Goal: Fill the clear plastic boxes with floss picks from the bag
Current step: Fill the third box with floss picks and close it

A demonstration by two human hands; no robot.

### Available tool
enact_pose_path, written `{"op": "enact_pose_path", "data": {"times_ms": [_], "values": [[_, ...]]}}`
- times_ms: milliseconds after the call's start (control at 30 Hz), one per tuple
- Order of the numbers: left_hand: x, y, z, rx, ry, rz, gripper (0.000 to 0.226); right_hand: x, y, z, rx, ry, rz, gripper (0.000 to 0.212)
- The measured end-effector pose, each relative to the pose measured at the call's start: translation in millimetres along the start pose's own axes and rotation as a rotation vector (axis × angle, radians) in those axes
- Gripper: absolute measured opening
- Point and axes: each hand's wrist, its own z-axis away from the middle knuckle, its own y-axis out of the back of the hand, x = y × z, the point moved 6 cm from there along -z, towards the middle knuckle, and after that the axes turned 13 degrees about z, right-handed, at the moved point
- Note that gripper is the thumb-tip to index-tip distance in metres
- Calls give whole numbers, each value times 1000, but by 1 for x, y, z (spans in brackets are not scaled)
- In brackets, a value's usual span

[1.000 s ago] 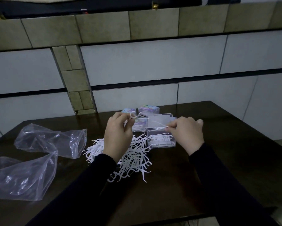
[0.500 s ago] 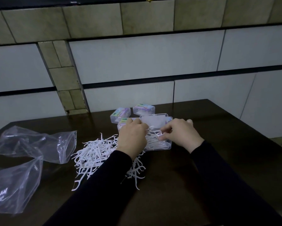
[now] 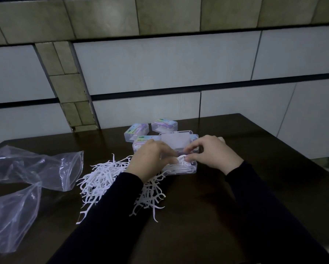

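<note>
I am in the middle of loading the open box [image 3: 186, 167], the clear one nearest me on the dark surface [image 3: 274, 178], its lid tipped up behind it. My left hand [image 3: 150, 161] hangs over the box's left end with fingers curled down into it, and my right hand [image 3: 211, 155] pinches at the white picks lying inside; from this angle I cannot tell whether the left holds any picks or only presses them flat. The box already carries a layer of picks, so I judge it partly filled, not done. The loose heap of floss picks [image 3: 102, 180] lies on the surface just left of the box, running under my left forearm (the supply is plainly not short). Two emptied bags [image 3: 36, 168] sit well apart at the far left. Three closed boxes [image 3: 164, 125] with coloured labels stand behind the open one. Next I would need to settle these picks parallel, then reach back to the heap for another small bunch.
</note>
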Motion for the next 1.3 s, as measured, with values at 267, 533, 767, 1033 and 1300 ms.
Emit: {"op": "enact_pose_path", "data": {"times_ms": [267, 533, 767, 1033, 1300], "values": [[-17, 12, 8, 26, 52, -8, 14, -2, 1, 1, 2, 20, 33, 14], [-9, 6, 8, 3, 65, -60, 28, -11, -3, 2, -40, 34, 157, 14], [-7, 9, 6, -32, 94, -105, 16, -14, -2, 2, 10, 33, 214, 16], [6, 6, 0, 89, 52, -149, 16, -12, 5, 7, 80, 40, 220, 16], [2, 5, 3, 61, 94, -86, 16, -10, 3, 5, 53, 19, 206, 18]]}}
